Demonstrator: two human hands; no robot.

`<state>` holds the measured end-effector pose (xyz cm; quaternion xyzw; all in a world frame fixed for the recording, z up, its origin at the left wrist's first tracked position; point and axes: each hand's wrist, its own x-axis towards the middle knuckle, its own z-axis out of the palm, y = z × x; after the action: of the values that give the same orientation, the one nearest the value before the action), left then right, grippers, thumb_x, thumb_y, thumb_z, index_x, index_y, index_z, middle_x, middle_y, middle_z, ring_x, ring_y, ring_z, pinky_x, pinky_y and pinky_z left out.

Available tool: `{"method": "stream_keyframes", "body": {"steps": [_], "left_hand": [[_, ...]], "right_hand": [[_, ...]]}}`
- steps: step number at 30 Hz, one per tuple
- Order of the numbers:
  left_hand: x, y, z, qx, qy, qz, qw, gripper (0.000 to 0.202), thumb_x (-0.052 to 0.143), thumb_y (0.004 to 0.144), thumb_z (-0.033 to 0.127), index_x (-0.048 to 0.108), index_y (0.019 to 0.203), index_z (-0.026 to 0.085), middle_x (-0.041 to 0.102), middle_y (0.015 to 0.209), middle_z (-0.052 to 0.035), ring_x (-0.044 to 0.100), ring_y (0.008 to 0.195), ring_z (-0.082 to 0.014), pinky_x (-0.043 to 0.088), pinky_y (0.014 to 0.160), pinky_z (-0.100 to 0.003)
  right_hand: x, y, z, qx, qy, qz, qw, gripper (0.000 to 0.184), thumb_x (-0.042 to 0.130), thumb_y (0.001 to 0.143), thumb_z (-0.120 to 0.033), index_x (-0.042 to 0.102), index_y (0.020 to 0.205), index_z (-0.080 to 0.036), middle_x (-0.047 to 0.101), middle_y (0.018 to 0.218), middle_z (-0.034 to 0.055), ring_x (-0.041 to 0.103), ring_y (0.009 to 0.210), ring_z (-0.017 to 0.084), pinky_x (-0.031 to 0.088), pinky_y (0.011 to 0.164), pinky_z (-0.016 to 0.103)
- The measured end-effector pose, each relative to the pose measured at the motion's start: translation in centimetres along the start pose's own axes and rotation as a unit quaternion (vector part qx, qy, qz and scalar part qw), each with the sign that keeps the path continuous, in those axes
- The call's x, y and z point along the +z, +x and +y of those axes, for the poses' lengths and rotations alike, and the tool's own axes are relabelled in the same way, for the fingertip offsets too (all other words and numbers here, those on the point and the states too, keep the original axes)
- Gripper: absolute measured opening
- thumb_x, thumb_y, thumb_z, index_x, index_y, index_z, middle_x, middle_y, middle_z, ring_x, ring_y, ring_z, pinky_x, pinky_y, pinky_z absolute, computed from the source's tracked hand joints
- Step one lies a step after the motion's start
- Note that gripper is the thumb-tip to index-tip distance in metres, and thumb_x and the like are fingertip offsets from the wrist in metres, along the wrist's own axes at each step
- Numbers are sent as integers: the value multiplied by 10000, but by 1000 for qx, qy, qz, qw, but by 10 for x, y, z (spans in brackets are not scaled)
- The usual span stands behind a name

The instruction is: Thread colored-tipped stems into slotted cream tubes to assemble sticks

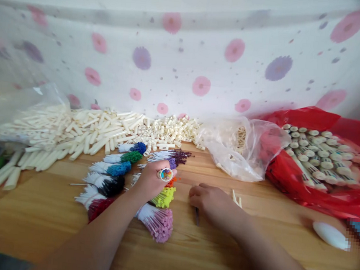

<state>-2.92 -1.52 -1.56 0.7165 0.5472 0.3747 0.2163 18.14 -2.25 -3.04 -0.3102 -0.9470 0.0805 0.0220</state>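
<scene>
My left hand [152, 178] is closed around a short cream tube [165, 175], its round open end facing up with several coloured tips showing inside. It is above bundles of thin white stems with coloured heads, among them a yellow bundle [164, 197] and a pink bundle [159, 225]. Farther left lie a black bundle [114, 185], a blue bundle [119, 169] and a green bundle [130, 156]. My right hand [208, 200] rests low over the table with fingers curled. Below them a thin dark tool [197, 217] sticks out; its kind is hidden.
Cream tubes [95, 129] and small slotted pieces [170, 130] are heaped along the back. A clear plastic bag [225, 153] and a red bag [303, 200] of filled tubes stand right. Small sticks [236, 199] and a white oval object [331, 235] lie on the wooden table [213, 255].
</scene>
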Motion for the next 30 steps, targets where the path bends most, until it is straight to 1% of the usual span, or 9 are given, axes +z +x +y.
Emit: {"method": "stream_keyframes", "body": {"steps": [3, 5, 6, 8, 10, 11, 12, 17, 30], "left_hand": [[-2, 0, 3, 16, -18, 6, 1000, 340, 483, 770, 341, 289, 529, 198, 290, 524, 53, 301, 516, -97, 251, 508, -227], [-2, -1, 3, 23, -24, 8, 999, 349, 491, 775, 345, 294, 529, 196, 307, 529, 50, 312, 521, -97, 263, 517, -228], [-1, -1, 2, 25, -25, 10, 999, 352, 495, 777, 349, 299, 529, 194, 316, 530, 48, 318, 523, -97, 268, 520, -228], [1, -2, 1, 25, -25, 16, 999, 359, 505, 776, 360, 307, 527, 193, 334, 528, 45, 329, 524, -99, 274, 519, -227], [4, -2, 1, 20, -21, 23, 999, 365, 512, 772, 368, 314, 521, 193, 343, 524, 44, 336, 520, -98, 278, 514, -225], [5, -2, 1, 17, -18, 27, 999, 369, 516, 769, 373, 316, 517, 192, 345, 520, 45, 336, 515, -97, 276, 509, -224], [6, -2, 2, 15, -13, 31, 999, 372, 518, 768, 377, 319, 513, 192, 346, 516, 46, 334, 509, -95, 274, 503, -222], [9, -2, 7, 14, 16, 40, 999, 383, 509, 771, 391, 322, 503, 191, 338, 499, 51, 321, 489, -90, 267, 486, -218], [10, -2, 10, 18, 59, 40, 997, 375, 484, 784, 378, 312, 508, 190, 331, 503, 50, 323, 501, -92, 269, 504, -223]], "right_hand": [[-3, 0, -1, -29, 34, 43, 998, 171, 491, 845, -89, 607, 742, -162, 624, 792, 53, 569, 738, 176, 425, 632, 275], [-12, -7, -3, -37, 154, 155, 975, 126, 494, 838, -87, 564, 782, -176, 596, 789, 37, 561, 711, 156, 439, 620, 269], [-17, -12, -6, -37, 234, 233, 943, 103, 504, 839, -94, 544, 822, -187, 587, 805, 31, 565, 709, 148, 454, 621, 268], [-28, -23, -15, -33, 389, 377, 840, 98, 523, 854, -123, 512, 890, -213, 582, 837, 25, 587, 725, 147, 492, 640, 283], [-36, -31, -27, -28, 487, 456, 744, 109, 542, 864, -155, 506, 928, -235, 602, 879, 29, 617, 759, 161, 523, 674, 318], [-38, -34, -33, -26, 507, 473, 720, 121, 547, 864, -152, 512, 937, -241, 617, 895, 32, 629, 778, 170, 533, 690, 332], [-38, -36, -39, -27, 510, 481, 713, 137, 549, 859, -137, 521, 940, -244, 634, 907, 35, 638, 805, 178, 540, 709, 342], [-34, -36, -58, -37, 431, 508, 745, 249, 535, 828, -49, 554, 976, -248, 677, 950, 41, 654, 907, 186, 571, 740, 326], [-32, -32, -62, -22, 391, 505, 769, 301, 563, 791, -10, 574, 986, -239, 683, 953, 12, 656, 921, 158, 562, 767, 282]]}}
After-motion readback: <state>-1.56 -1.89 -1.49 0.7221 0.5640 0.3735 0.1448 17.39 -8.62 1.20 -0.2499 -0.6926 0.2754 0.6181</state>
